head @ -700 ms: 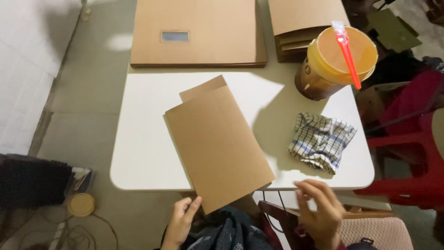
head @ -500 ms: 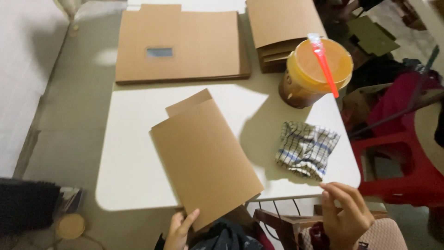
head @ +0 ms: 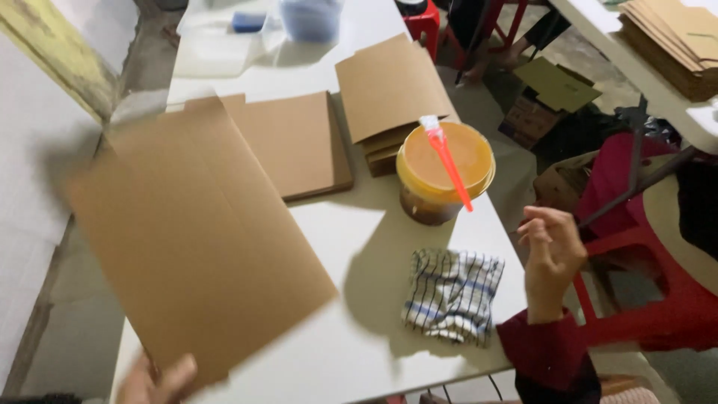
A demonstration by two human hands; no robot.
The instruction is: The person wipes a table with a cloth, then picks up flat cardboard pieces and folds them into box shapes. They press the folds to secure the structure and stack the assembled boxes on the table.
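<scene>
Gripping cardboard sheet (head: 191, 247) at bottom corner, left hand (head: 157, 380)

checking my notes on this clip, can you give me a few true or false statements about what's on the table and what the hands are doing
1. The left hand holds a flat brown cardboard sheet by its near edge. True.
2. The right hand grips the checked cloth. False: it hovers empty beside the table, apart from the cloth.
3. An orange-handled brush lies across the yellow tub. True.
4. The tub stands on the floor. False: it stands on the white table.
</scene>
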